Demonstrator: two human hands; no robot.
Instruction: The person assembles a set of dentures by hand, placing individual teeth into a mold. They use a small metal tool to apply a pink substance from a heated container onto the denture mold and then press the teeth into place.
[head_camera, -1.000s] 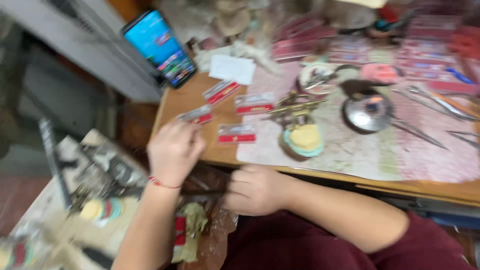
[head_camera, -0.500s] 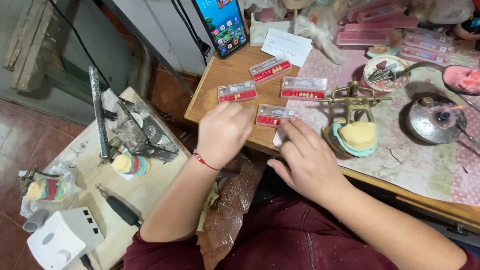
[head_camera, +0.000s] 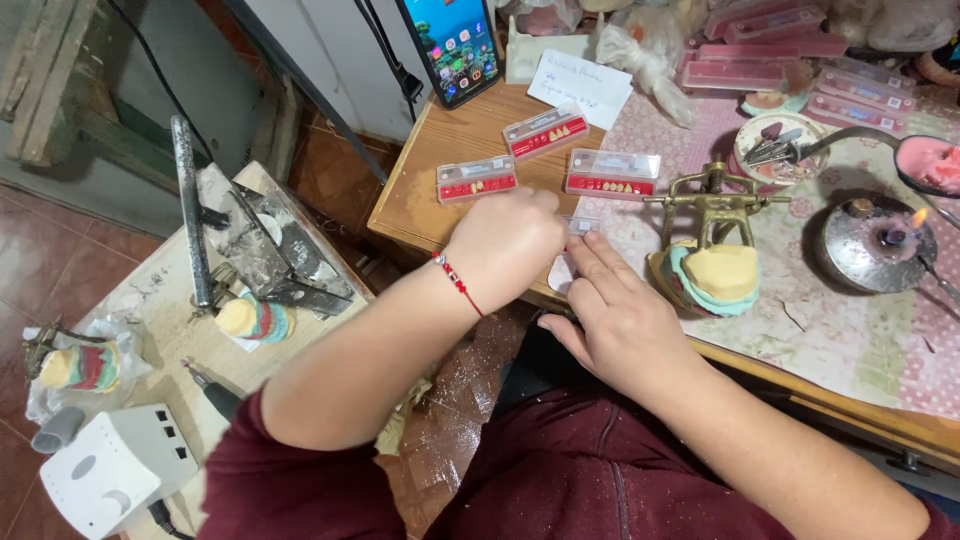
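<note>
My left hand (head_camera: 505, 245), with a red thread bracelet at the wrist, is curled over a small clear plastic tooth case (head_camera: 577, 226) at the near edge of the wooden table (head_camera: 420, 200). My right hand (head_camera: 615, 320) meets it from the right, fingertips pressed on the same case. Most of the case is hidden under both hands. Just beyond lie three similar clear cases with red strips of false teeth: one at the left (head_camera: 477, 180), one behind (head_camera: 545, 132), one at the right (head_camera: 612, 173).
A brass articulator with a yellow and teal dental cast (head_camera: 715, 245) stands right of my hands. A lit burner (head_camera: 885, 240), a bowl of tools (head_camera: 780, 150), a phone (head_camera: 450, 45) and a paper note (head_camera: 580, 85) lie farther back. A low bench at the left holds casts (head_camera: 255, 320) and a white box (head_camera: 110, 465).
Both hands came up from below the table edge onto the table and closed together over the fourth tooth case. The view steadied and shifted left.
</note>
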